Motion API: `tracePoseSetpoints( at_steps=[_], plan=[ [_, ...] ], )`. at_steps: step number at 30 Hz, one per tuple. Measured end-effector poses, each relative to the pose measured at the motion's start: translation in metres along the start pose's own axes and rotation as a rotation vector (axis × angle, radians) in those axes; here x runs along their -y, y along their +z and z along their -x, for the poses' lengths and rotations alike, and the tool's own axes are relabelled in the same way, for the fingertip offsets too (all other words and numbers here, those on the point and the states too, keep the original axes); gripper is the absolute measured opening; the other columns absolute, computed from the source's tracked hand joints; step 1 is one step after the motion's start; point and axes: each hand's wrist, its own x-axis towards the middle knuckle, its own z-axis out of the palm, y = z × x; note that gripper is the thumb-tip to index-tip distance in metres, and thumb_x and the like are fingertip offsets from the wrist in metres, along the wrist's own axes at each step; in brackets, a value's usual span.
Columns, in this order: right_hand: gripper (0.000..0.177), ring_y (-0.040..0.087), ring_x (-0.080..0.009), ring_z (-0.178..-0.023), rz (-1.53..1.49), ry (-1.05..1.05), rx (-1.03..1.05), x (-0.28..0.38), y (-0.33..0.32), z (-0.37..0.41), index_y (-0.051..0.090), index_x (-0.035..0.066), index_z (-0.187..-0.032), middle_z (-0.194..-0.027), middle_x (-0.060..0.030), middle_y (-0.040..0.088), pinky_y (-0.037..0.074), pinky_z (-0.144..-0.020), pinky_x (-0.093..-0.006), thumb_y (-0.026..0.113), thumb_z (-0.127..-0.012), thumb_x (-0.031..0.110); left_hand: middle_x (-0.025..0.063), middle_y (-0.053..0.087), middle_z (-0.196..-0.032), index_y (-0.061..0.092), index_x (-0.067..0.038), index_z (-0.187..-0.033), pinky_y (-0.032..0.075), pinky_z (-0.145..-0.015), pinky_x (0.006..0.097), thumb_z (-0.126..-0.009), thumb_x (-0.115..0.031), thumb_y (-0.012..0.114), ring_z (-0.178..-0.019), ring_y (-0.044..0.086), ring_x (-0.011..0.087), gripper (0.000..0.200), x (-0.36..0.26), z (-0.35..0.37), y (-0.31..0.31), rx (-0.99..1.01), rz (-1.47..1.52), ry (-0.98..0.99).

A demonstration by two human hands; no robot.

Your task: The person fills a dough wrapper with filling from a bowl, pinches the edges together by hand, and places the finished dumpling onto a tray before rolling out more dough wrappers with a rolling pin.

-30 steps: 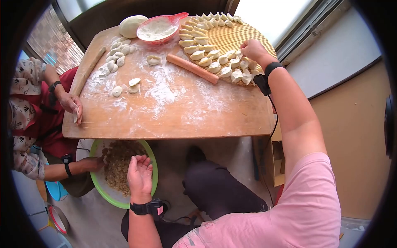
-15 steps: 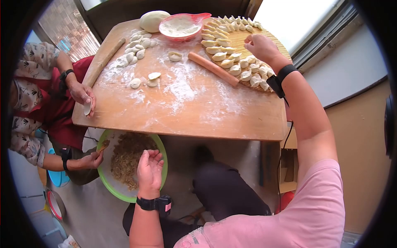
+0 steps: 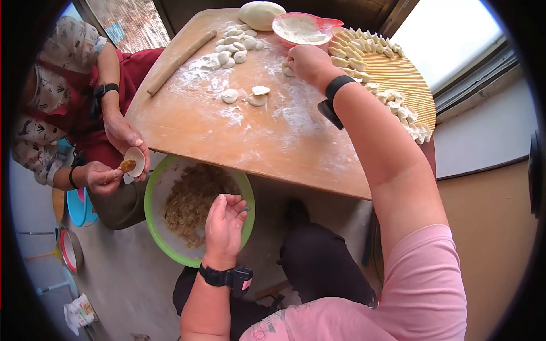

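Observation:
My right hand (image 3: 311, 63) is over the far part of the table, its fingers curled down at a round dough wrapper (image 3: 288, 69), which is partly hidden by them. My left hand (image 3: 225, 224) is held palm up and cupped above the right side of a green-rimmed bowl (image 3: 152, 227) of minced filling (image 3: 190, 207); its fingers are apart and I see nothing in the palm. Loose dough wrappers (image 3: 230, 96) and two overlapping ones (image 3: 257, 100) lie on the floured table (image 3: 273, 150). Rows of shaped dumplings (image 3: 347, 51) stand on a round slatted tray (image 3: 398, 74).
At left, a co-worker's hands (image 3: 126, 133) hold a wrapper (image 3: 135, 159) and a filling-smeared utensil (image 3: 127, 166). A wooden rolling pin (image 3: 182, 61), piled wrappers (image 3: 236, 42), a dough lump (image 3: 260, 16) and a red flour bowl (image 3: 301, 28) are at the back.
My right hand has left the slatted tray and moved left to the lone wrapper. The view has shifted. The co-worker's utensil has come up from the bowl to the wrapper.

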Motion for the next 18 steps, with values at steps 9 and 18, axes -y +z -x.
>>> tracePoseSetpoints(
  at_steps=[9, 18],
  plan=[
    [0.023, 0.067, -0.0305, -0.081, -0.422, 0.006, -0.111, -0.038, -0.046, 0.037, 0.073, 0.001, -0.096, -0.088, -0.0182, 0.071, 0.051, -0.076, -0.0389, 0.062, -0.091, 0.020, 0.0035, 0.061, -0.103, 0.058, -0.011, -0.102, 0.045, -0.085, 0.0341, -0.103, -0.031, 0.052, -0.099, 0.058, 0.0179, 0.021, 0.002, 0.005, 0.004, -0.005, -0.030, 0.006],
    [0.027, 0.065, -0.0257, -0.073, -0.090, 0.254, -0.204, -0.188, -0.124, 0.146, 0.072, -0.001, -0.097, -0.080, -0.0175, 0.070, 0.051, -0.071, -0.0374, 0.063, -0.090, 0.023, 0.0014, 0.064, -0.099, 0.061, -0.014, -0.096, 0.045, -0.083, 0.0316, -0.102, -0.035, 0.054, -0.096, 0.059, 0.0165, 0.022, 0.016, -0.003, -0.003, 0.009, -0.055, -0.043]
  ],
)
